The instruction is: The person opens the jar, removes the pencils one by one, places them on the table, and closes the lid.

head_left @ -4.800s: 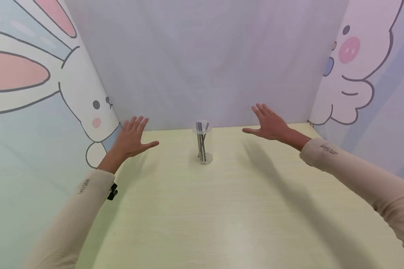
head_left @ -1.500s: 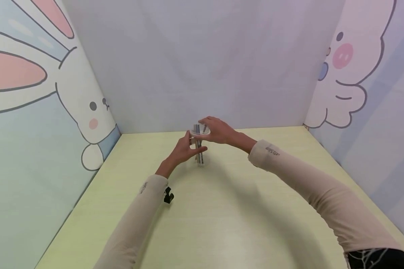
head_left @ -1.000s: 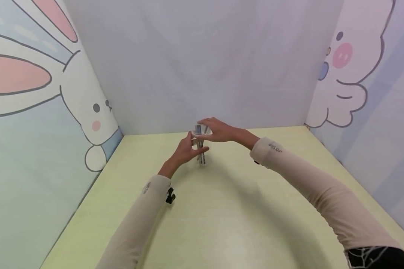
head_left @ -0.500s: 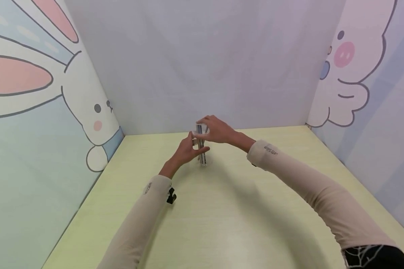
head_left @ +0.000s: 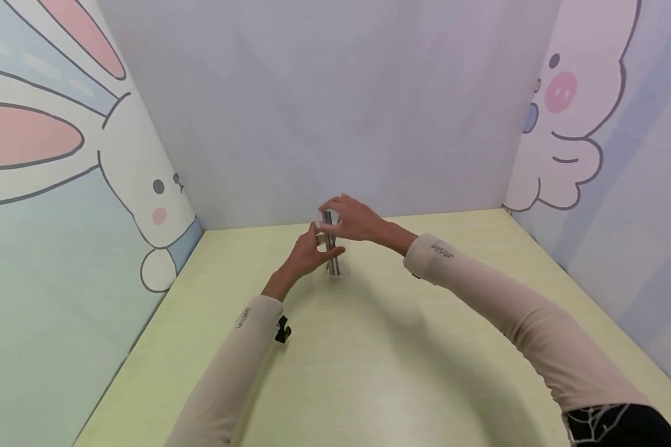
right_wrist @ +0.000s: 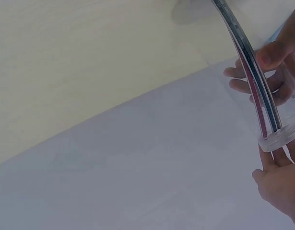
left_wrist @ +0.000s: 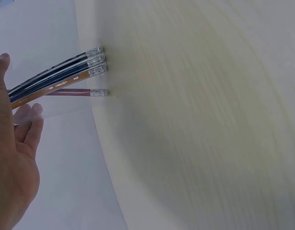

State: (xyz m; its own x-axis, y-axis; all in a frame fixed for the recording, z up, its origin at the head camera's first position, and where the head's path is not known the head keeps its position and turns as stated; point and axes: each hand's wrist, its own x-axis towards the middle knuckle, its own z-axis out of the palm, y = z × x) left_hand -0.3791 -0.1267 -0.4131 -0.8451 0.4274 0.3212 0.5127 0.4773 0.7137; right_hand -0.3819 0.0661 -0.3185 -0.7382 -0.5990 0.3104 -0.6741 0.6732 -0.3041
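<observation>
A clear cup stands upright near the table's back edge, with several pencils [head_left: 333, 264] inside. In the left wrist view the pencils [left_wrist: 75, 79] show metal ends at the cup's bottom; one is orange, one reddish, others dark. My left hand [head_left: 304, 253] grips the cup's side, thumb in front. My right hand [head_left: 358, 220] is at the cup's top, fingers and thumb curved round its rim. In the right wrist view the clear rim [right_wrist: 277, 139] lies against the right hand [right_wrist: 281, 187], with the left hand [right_wrist: 281, 52] round the wall. The pencils' upper ends are partly hidden by my right hand.
The pale wooden table [head_left: 335, 360] spreads in front of the cup. A grey cloth wall [head_left: 335, 112] rises behind it. Side walls with a printed rabbit [head_left: 140, 161] and another white figure [head_left: 576, 149] stand left and right.
Since the earliest frame, both hands have moved inward from either side of the cup and taken hold of it. Over the last second they have barely moved.
</observation>
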